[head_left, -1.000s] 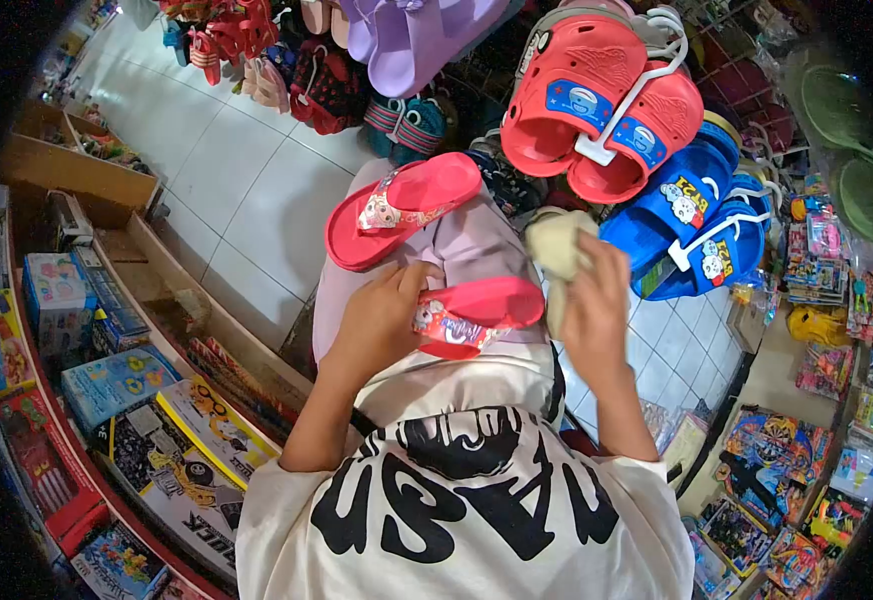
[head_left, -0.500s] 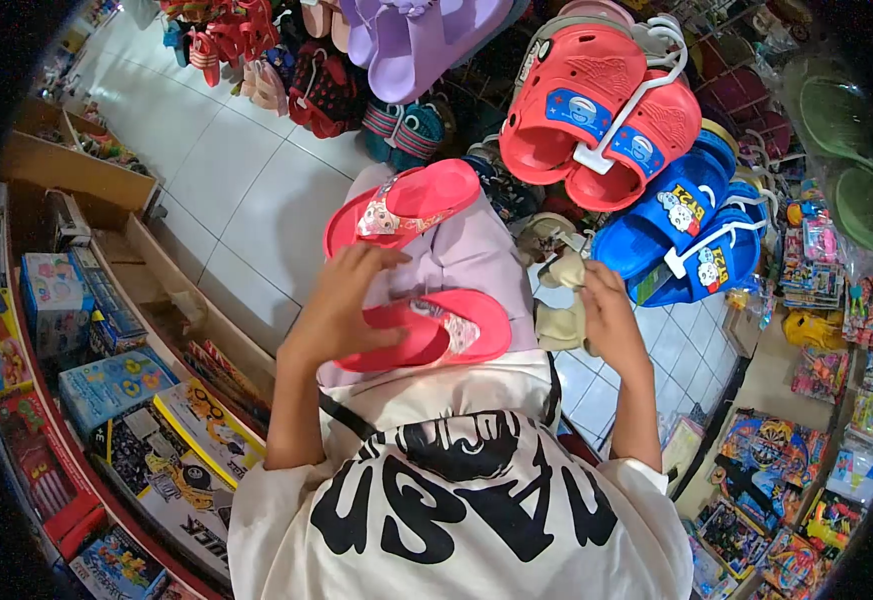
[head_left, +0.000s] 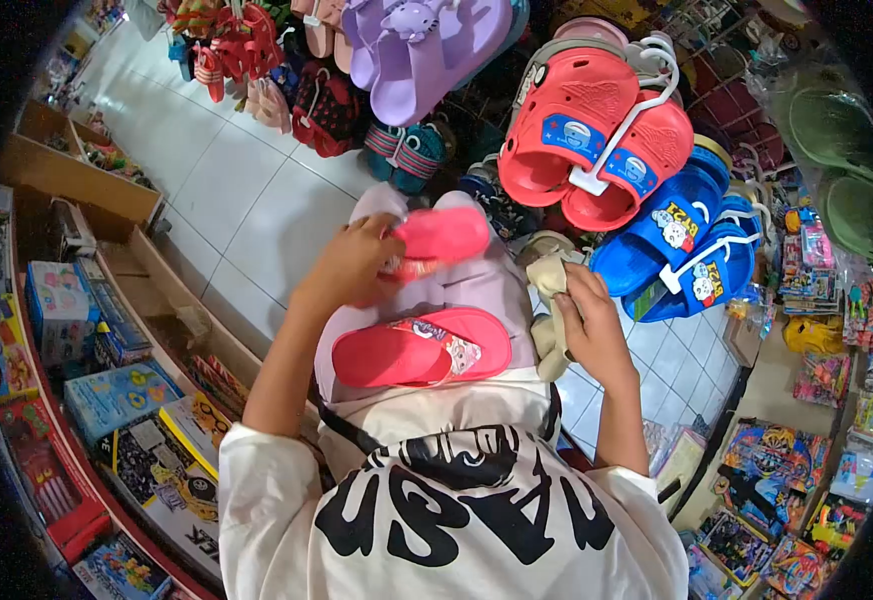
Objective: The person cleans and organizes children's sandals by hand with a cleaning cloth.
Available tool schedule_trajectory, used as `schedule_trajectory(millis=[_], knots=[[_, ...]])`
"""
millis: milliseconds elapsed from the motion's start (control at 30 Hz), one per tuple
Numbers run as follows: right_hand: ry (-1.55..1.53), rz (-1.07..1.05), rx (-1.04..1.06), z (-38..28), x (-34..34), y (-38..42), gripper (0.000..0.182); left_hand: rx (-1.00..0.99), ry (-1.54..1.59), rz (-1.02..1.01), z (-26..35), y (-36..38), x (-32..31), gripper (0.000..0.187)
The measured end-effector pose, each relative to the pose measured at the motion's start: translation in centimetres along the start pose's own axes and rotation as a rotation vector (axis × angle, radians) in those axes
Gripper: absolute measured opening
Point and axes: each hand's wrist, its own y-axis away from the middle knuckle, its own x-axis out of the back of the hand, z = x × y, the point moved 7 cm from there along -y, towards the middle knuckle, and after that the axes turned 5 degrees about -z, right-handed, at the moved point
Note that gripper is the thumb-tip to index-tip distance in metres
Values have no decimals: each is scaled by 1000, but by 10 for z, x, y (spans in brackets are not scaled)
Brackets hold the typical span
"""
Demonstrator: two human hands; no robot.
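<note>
Gripping one coral-pink, smooth-soled flip-flop (head_left: 445, 238) with the left hand (head_left: 362, 262), the fingers closing over its strap end, and holding it above the far part of the lap. Carrying one matching coral-pink flip-flop (head_left: 382, 355) flat on the near part of the lap, sole down, showing a rounded oval outline and a narrow V-shaped strap with a printed cartoon figure. Counting two in this pink pair, lying apart from each other.

Gripping a soft-looking, matte beige pair of footwear (head_left: 551, 338) with the right hand (head_left: 597, 322), curling the fingers at its edge and showing two pieces, one above the other, just beside the lap. Wearing creased mauve trousers (head_left: 509, 285) and one cream shirt (head_left: 287, 500) with bold black lettering.

Facing two red rounded clogs (head_left: 572, 95), hanging together on a white plastic hook (head_left: 625, 140), showing vent holes and one blue patch each. Facing also two glossy blue slides (head_left: 629, 262) with yellow lettering, just below the clogs; two smooth lilac slides (head_left: 397, 85), hanging farther left; and two olive-green shoes (head_left: 837, 135) in clear, wrinkled plastic, hanging at the far right. Standing over square, pale, shiny floor tiles (head_left: 247, 200).
</note>
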Motion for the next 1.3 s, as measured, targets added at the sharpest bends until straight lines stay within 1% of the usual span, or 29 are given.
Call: schedule_trajectory(millis=[33,67,100,133,200,267,367,400,467,533,567,633,667,767,900,933,1033,1067,1167,1267,1300], knots=[[-31,42,36,-5,4,-4,29,-64,43,12,9,8,3,45],[-62,80,72,-11,7,-11,29,-103,57,-21,18,13,6,63],[-95,117,106,-16,7,-17,30,-98,101,7,21,16,4,73],[-71,152,190,-21,-1,-25,33,-91,145,39,22,18,2,82],[-53,85,432,-26,-41,-44,35,-57,234,83,14,20,-5,99],[83,-145,500,-14,-114,-57,38,-14,324,100,-3,20,-16,112],[223,-311,412,-18,-127,-53,39,-21,381,70,-8,21,-18,111],[216,-331,420,-7,-125,-51,38,-23,363,71,-6,21,-19,111],[174,-437,329,2,-102,-51,39,-44,314,73,-1,20,-18,111],[164,-544,255,18,-84,-52,39,-68,340,82,3,17,-16,113],[207,-538,261,15,-80,-52,38,-77,356,91,4,16,-15,113],[286,-521,271,-4,-73,-52,36,-83,377,105,3,15,-15,113],[316,-481,333,-13,-70,-58,33,-89,384,111,1,14,-14,113],[174,-261,502,-41,-64,-64,30,-103,399,97,-3,14,-16,112],[237,-200,641,-24,-99,-58,37,-99,484,131,-10,19,-18,113],[213,-206,586,-9,-109,-56,46,-96,494,140,-9,21,-18,113],[-51,33,780,-7,-101,-53,55,-82,471,157,-9,21,-18,115],[92,16,793,-6,-102,-52,64,-76,452,159,-8,21,-17,115],[359,-256,721,-36,-101,-64,67,-89,448,151,-6,18,-16,117],[488,-418,676,-15,-133,-66,66,-47,418,105,-9,16,-21,118],[495,-432,691,-12,-136,-64,65,-64,421,112,-8,16,-20,118]])
